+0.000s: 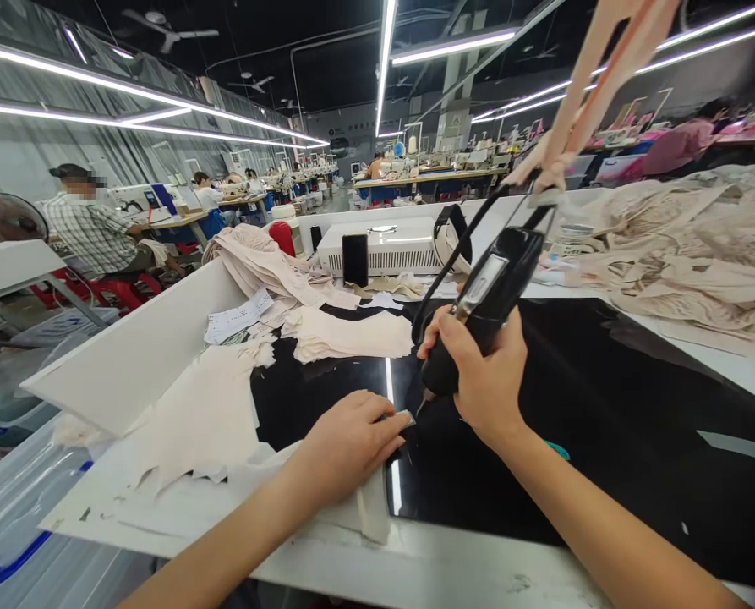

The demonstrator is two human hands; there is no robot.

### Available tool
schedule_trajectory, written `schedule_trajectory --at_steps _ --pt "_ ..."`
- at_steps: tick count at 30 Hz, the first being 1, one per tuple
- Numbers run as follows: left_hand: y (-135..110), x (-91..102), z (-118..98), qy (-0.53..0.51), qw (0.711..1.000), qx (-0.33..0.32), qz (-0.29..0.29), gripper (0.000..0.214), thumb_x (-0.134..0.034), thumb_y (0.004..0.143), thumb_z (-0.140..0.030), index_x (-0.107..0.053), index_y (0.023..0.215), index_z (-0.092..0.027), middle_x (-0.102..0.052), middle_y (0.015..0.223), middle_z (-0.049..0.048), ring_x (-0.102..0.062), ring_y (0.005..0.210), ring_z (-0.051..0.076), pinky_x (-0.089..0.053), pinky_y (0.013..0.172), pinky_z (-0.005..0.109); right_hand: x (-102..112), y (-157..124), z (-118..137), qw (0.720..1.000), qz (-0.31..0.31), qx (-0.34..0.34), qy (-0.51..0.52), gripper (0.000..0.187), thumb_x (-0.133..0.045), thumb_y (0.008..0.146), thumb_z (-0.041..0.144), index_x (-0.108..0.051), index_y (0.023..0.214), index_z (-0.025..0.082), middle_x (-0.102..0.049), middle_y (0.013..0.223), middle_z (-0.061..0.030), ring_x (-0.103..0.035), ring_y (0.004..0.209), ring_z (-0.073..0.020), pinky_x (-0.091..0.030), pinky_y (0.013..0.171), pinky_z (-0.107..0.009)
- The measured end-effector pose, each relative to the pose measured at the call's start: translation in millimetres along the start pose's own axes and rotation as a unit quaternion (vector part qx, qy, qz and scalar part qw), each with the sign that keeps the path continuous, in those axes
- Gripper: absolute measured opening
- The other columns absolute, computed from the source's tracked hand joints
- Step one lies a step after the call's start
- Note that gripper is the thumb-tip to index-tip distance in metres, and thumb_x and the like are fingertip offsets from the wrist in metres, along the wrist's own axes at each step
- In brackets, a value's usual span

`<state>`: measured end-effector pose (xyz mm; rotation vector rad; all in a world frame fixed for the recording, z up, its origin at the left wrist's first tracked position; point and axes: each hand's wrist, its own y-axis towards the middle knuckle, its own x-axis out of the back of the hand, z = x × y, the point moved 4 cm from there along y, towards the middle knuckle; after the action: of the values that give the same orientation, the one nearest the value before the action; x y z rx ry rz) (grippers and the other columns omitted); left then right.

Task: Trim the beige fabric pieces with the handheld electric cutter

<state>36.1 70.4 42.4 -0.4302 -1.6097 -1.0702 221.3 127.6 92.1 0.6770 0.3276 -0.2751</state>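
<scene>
Right grip [491,376] wraps the black tool [507,275] — left grip [348,440], beside the tool's tip [424,401], pinches a small grey piece [407,419].

Print runs in several lines across a rectangular white paper slip [238,318] lying among cream fabric pieces [193,414] at the left of a white worktable [472,554], its wording too small to read. On the dark grey far wall [368,152] of the sewing hall, a row of pale characters [382,128] stands beside a small round emblem [331,132], both too blurred to decipher. A small triangular sign [456,120] marks a pale square column [458,103] nearby. No words or numbers are legible.
</scene>
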Motion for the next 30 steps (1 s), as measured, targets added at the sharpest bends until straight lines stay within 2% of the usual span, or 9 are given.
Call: schedule_trajectory --at_steps 5,14,23,30 --pt "-4.8 -7.0 1.3 0.030 0.999 0.015 0.029 0.019 -0.066 0.119 -0.028 -0.076 0.131 -0.018 -0.076 0.111 0.0070 -0.072 0.096 0.024 -0.066 0.089 0.039 -8.4 -2.3 -3.8 1.000 0.016 -0.003 0.008 0.038 -0.096 0.088 0.043 -0.066 0.107 0.029 -0.074 0.081 0.0068 -0.069 0.059 -0.0144 -0.061 0.051 -0.027" --pt "-8.5 -8.7 0.2 0.008 1.000 0.022 -0.001 0.019 -0.066 0.118 -0.026 -0.077 0.130 -0.016 -0.077 0.117 0.0083 -0.075 0.103 0.025 -0.067 0.095 0.040 -10.5 -1.0 -9.7 1.000 0.011 -0.017 0.006 0.039 -0.097 0.087 0.045 -0.067 0.107 0.028 -0.074 0.084 0.0073 -0.069 0.060 -0.0131 -0.063 0.052 -0.027" --pt "-8.7 -10.0 -0.3 -0.005 1.000 0.020 -0.008 0.023 -0.062 0.120 -0.025 -0.076 0.135 -0.014 -0.078 0.117 0.0095 -0.075 0.103 0.025 -0.069 0.095 0.041 -12.4 -3.5 -12.9 1.000 0.022 -0.014 0.005 0.034 -0.093 0.089 0.043 -0.067 0.106 0.028 -0.074 0.083 0.0068 -0.068 0.061 -0.0127 -0.061 0.053 -0.026" --pt "-8.4 -8.4 -0.8 -0.005 1.000 0.025 -0.001 0.020 -0.062 0.119 -0.024 -0.076 0.130 -0.016 -0.077 0.115 0.0090 -0.074 0.102 0.024 -0.069 0.095 0.039 -8.3 -3.8 -6.0 0.999 0.032 0.004 0.013 0.031 -0.091 0.093 0.039 -0.063 0.103 0.029 -0.073 0.082 0.0070 -0.067 0.061 -0.0131 -0.061 0.054 -0.026"
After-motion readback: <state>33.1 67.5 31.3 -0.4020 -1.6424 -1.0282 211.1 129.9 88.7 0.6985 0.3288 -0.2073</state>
